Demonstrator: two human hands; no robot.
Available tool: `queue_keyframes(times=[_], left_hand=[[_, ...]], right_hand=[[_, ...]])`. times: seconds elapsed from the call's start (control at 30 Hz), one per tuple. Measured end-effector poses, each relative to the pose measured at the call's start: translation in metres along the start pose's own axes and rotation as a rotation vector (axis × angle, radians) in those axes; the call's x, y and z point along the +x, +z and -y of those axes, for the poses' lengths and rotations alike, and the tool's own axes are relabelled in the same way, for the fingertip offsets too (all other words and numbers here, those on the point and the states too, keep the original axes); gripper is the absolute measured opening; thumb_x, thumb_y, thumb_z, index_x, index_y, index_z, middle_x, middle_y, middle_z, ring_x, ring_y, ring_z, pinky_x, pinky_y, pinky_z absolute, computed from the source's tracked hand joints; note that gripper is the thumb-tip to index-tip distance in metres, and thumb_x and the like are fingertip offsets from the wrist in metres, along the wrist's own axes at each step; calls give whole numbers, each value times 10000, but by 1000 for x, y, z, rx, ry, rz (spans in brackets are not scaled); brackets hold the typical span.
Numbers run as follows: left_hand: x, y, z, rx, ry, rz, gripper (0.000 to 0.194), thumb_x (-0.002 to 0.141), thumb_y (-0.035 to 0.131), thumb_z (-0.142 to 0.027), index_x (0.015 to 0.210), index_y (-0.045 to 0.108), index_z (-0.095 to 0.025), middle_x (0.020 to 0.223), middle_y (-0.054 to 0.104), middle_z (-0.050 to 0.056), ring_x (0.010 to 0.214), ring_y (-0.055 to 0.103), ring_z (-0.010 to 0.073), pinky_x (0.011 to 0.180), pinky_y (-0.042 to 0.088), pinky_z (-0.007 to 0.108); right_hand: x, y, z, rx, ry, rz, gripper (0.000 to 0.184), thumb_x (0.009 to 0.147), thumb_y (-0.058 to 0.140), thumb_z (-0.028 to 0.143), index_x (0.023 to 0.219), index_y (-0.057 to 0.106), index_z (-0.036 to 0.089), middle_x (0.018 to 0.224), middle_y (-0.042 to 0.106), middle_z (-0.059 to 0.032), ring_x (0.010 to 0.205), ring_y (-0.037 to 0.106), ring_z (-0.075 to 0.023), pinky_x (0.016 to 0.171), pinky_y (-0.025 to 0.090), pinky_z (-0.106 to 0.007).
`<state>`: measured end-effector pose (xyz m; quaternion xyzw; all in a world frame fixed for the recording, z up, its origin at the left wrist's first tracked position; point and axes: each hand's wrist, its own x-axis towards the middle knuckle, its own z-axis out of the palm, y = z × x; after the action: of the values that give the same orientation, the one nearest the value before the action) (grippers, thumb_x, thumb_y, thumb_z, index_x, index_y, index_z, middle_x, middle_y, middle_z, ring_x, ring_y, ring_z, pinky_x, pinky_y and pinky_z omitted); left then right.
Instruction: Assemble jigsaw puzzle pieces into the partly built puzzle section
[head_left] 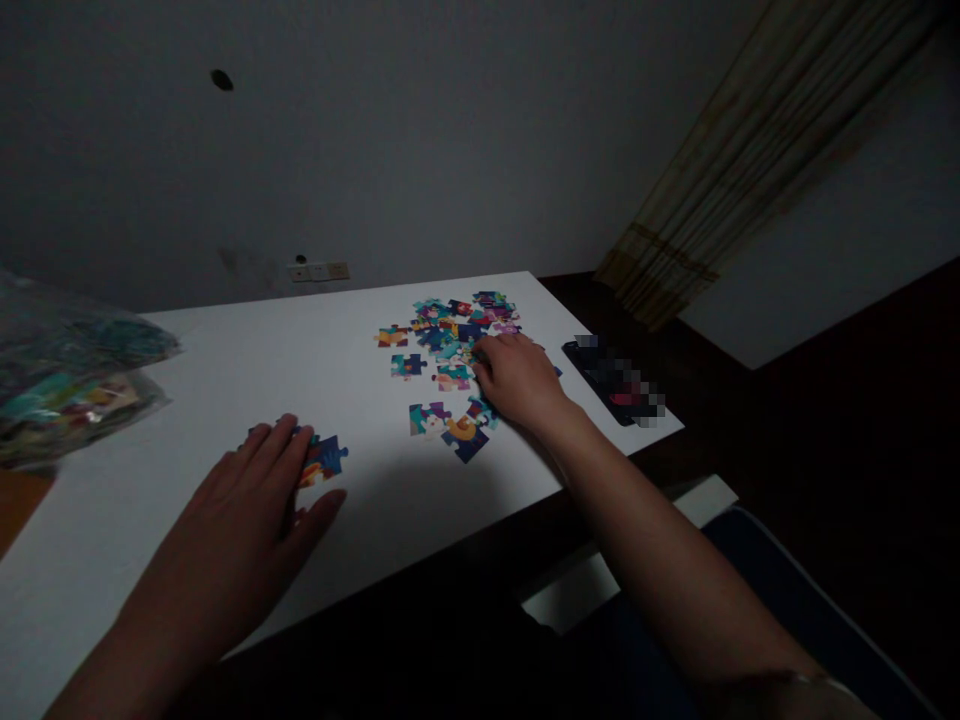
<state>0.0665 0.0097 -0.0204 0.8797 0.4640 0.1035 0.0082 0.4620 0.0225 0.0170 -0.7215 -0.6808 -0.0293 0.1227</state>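
Note:
Several colourful jigsaw pieces (450, 330) lie scattered on a white table (225, 380) at its far right. My right hand (517, 380) rests among them, palm down, with its fingers curled onto pieces at the pile's near edge; what they grip is hidden. A few joined pieces (457, 430) lie just in front of that hand. My left hand (247, 510) lies flat with fingers stretched out over a small joined cluster of blue and orange pieces (326, 458), pressing on its left part.
A dark flat object, partly blurred (615, 380), lies at the table's right edge. Clear plastic bags holding more colourful pieces (67, 380) sit at the left. A grey wall with sockets (319, 271) stands behind, and a curtain (750, 160) hangs at right. The room is dim.

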Motion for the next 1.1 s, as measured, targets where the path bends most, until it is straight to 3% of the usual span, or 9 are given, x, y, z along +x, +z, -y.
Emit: queue_keyframes(times=[0.1,0.23,0.4,0.5,0.57,0.67,0.77,0.97,1.1], left_hand=[[0,1,0,-8,2,-6,796,1190,453,-634,1718,665,-78,1861,571,340,1759,521,598,1393,481,843],[0,0,-1,-3,-13,7,820,1200,422,-648,1728,656,-65,1865,565,343,1772,504,593,1408,471,833],[-1,-3,-4,5,-24,31,856,1208,423,-642,1748,633,-13,1881,536,357,1781,493,586,1423,461,811],[0,-3,-5,5,-41,42,858,1210,421,-646,1767,623,-25,1902,520,337,1803,465,569,1445,438,791],[0,-3,-5,8,-43,47,865,1199,434,-654,1747,640,-18,1899,519,343,1797,469,576,1441,438,794],[1,-4,-5,8,-45,58,844,1183,461,-655,1708,676,-31,1891,532,342,1781,487,583,1420,461,796],[1,-6,-7,6,-52,68,813,1180,460,-661,1680,704,-69,1885,555,317,1771,508,572,1408,479,790],[0,-6,-9,-3,-59,40,786,1185,467,-648,1694,696,-94,1903,542,295,1789,493,557,1429,453,798],[0,-3,-8,-1,-65,36,843,1194,477,-651,1773,627,-56,1922,510,303,1826,439,542,1461,422,776]], right_hand=[[-2,3,-6,182,-82,-78,306,1129,666,219,1390,824,205,1433,813,-196,1346,765,-378,1204,609,-562],[-5,5,-11,401,-142,-276,305,1048,604,98,1186,811,274,1330,791,-130,1316,755,-329,1169,633,-515],[1,12,-32,570,132,-891,301,1072,607,238,1351,720,245,1326,727,-155,1236,736,-318,1103,647,-515],[11,23,-54,702,287,-1077,438,1076,653,374,1495,638,248,1280,686,-107,1125,757,-264,999,666,-438],[15,29,-63,822,346,-1022,437,1058,692,454,1449,660,259,1178,670,-58,987,755,-233,890,667,-395],[15,32,-63,957,359,-783,401,973,791,468,1309,724,260,1096,695,-29,813,726,-202,773,650,-372],[9,30,-54,900,338,-563,357,934,815,407,1252,759,254,1086,750,-37,758,722,-206,732,631,-381],[1,22,-50,542,314,-468,479,1001,702,267,1466,790,194,1360,846,-177,984,812,-300,1000,679,-505],[-4,12,-42,258,308,-365,360,1053,678,270,1324,890,162,1395,841,-245,1284,787,-445,1191,612,-636]])
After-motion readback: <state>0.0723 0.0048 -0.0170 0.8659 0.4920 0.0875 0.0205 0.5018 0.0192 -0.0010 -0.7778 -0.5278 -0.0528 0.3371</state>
